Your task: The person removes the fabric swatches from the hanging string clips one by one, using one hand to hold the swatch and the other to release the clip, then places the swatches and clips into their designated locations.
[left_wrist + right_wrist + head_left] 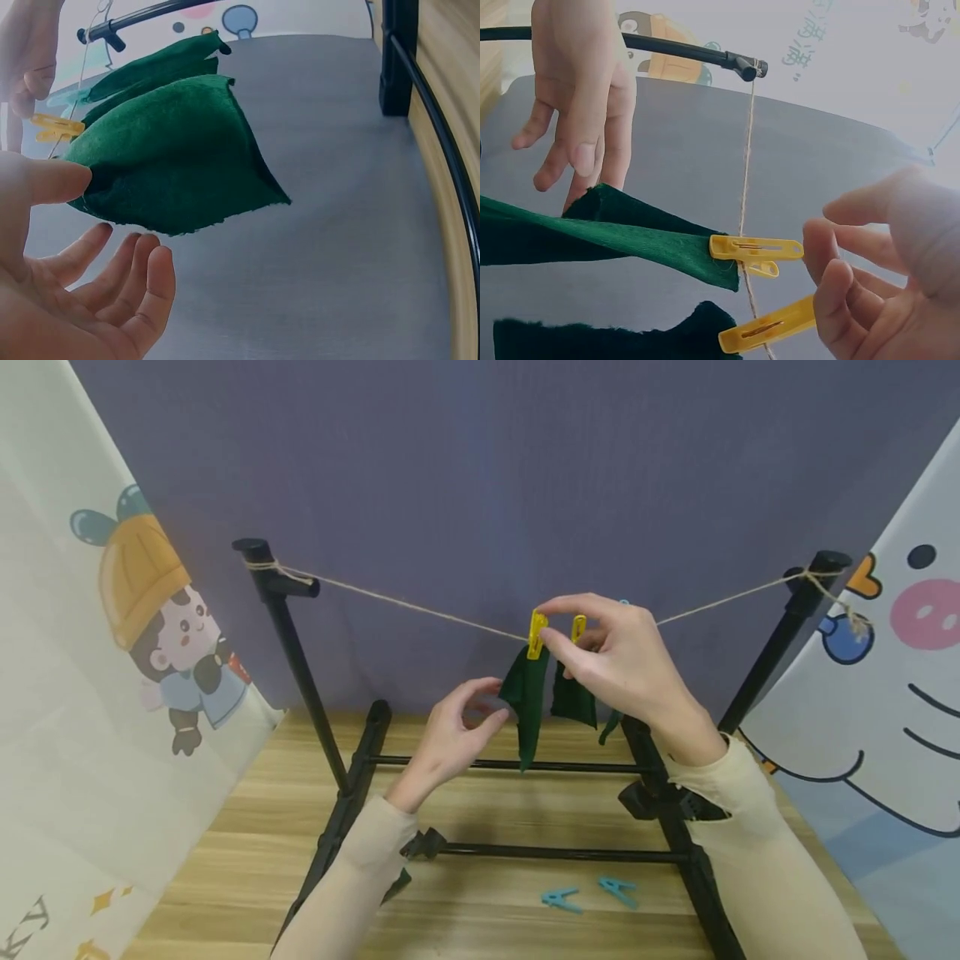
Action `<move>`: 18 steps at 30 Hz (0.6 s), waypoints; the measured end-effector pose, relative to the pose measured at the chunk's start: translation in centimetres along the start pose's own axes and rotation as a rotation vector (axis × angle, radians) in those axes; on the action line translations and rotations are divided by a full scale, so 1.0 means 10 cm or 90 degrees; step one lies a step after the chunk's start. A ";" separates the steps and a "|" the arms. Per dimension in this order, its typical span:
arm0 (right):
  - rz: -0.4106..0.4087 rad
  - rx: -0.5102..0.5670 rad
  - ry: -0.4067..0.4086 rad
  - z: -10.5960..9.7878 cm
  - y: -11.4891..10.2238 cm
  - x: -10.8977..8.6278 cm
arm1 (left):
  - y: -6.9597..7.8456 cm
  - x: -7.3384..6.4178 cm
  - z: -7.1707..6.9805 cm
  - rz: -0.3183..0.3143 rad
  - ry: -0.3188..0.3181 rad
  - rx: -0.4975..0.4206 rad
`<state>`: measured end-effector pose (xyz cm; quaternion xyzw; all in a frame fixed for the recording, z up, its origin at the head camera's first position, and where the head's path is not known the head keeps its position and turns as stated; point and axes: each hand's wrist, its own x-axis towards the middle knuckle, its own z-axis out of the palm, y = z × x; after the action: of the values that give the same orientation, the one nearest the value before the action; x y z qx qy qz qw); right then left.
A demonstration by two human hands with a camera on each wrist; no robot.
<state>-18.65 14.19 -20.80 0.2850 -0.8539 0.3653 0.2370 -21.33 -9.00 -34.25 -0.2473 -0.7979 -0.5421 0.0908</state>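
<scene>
A dark green cloth piece (531,710) hangs from the string (420,608) under a yellow clothespin (536,635). At that clothespin's upper end is my right hand (626,664), thumb and index fingertips parted beside it. My left hand (457,735) is at the cloth's left edge, its fingers spread and loosely bent; in the left wrist view its thumb overlaps the cloth. A second green cloth (573,700) hangs close to the right from another yellow clothespin (769,328). Part of a third green piece (610,727) shows behind my right hand.
The string is tied between two black posts, left (292,660) and right (772,652), of a frame on a wooden tabletop (495,910). Two blue clothespins (561,900) lie near the front. A green scrap (397,883) is partly hidden by my left forearm.
</scene>
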 end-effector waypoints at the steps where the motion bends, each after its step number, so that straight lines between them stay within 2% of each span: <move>1: 0.006 -0.006 -0.003 0.00 -0.01 0.01 | 0.00 0.01 0.00 -0.002 0.002 -0.001; 5: 0.051 -0.027 -0.026 -0.02 -0.02 0.03 | 0.02 0.04 0.00 -0.017 0.004 0.000; 9: 0.091 -0.041 -0.049 -0.03 -0.03 0.04 | 0.03 0.07 0.03 -0.013 0.002 0.001; 18: 0.123 -0.050 -0.076 -0.06 -0.02 0.10 | 0.07 0.15 0.08 -0.005 0.020 0.005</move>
<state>-19.09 14.25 -19.73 0.2129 -0.9037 0.3349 0.1605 -22.18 -7.62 -33.34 -0.2352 -0.7996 -0.5430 0.1021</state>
